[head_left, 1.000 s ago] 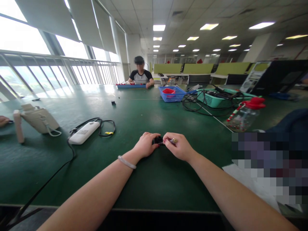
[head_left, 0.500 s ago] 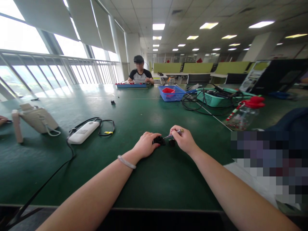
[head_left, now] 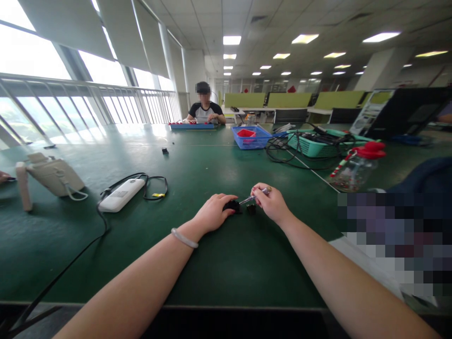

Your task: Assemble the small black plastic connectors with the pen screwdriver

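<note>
Desk (head_left: 247,263) is our biggest item: green top, carries everything listed here. Clock centred on the work spot, 12 straight ahead. Mint basket (head_left: 314,150) at 1-2, blue basket (head_left: 249,142) just past 12, red-lidded jar (head_left: 356,172) at 2-3, white box (head_left: 122,195) at 9. All well apart from the work.

Hands: our left hand (head_left: 214,212) is half-curled, thumb and fingertips bracketing the black part (head_left: 233,205) from its 9 side. Our right hand (head_left: 271,205) is curled in a pinch round a slim tool (head_left: 248,200), tip aimed at the part from 2. Contact at the tip: can't tell.

Black part sits on the desk between our hands, nearer the left. We'd guess light, stiff, hard plastic; smooth enough to skid under tool pressure, thin bits could snap. Best hold: solid side edges, thumb opposite fingers, pressed down.

Smallest: black block (head_left: 251,209), just beside the part at 3, near our right hand, not gripped. Probably just as light; pinch by the sides. Detail too small to read.
</note>
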Demonstrator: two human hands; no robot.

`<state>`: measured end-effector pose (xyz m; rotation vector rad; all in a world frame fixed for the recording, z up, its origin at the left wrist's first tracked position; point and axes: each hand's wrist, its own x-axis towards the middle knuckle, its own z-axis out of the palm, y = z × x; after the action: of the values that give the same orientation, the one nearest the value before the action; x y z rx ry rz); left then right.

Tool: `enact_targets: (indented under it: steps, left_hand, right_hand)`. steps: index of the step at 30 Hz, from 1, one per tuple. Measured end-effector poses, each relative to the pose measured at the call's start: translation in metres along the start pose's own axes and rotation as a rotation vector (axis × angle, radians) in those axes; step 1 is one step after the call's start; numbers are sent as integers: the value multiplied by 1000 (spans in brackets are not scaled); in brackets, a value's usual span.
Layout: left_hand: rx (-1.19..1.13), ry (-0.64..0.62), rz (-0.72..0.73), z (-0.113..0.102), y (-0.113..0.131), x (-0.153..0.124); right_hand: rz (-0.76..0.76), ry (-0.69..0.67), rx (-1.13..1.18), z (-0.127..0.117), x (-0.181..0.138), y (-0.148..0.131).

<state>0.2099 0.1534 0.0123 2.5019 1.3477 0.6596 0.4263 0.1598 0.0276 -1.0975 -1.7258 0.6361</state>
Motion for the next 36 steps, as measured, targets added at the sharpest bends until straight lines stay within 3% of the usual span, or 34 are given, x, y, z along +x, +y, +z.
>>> enact_targets:
  steps: [7, 12, 16, 20, 26, 31, 36]
  left_hand:
    - [-14, 95, 13, -1, -1, 1]
    - [68, 233, -148, -6, -7, 1]
    - [206, 79, -284, -11, -17, -9]
    - [254, -16, -308, -13, -20, -15]
    - [146, 51, -197, -3, 1, 1]
    - [81, -72, -9, 11, 16, 10]
    - [65, -113, 133, 13, 26, 3]
  right_hand:
    - [-48, 167, 210, -5, -5, -15]
    - [-32, 291, 232, -12, -3, -13]
    - [-31, 223, 130, -26, 4, -3]
    - [-39, 317, 157, -40, 10, 8]
    - [55, 252, 164, -36, 12, 18]
    - [79, 116, 284, -24, 12, 20]
    - [103, 240, 518, -29, 15, 33]
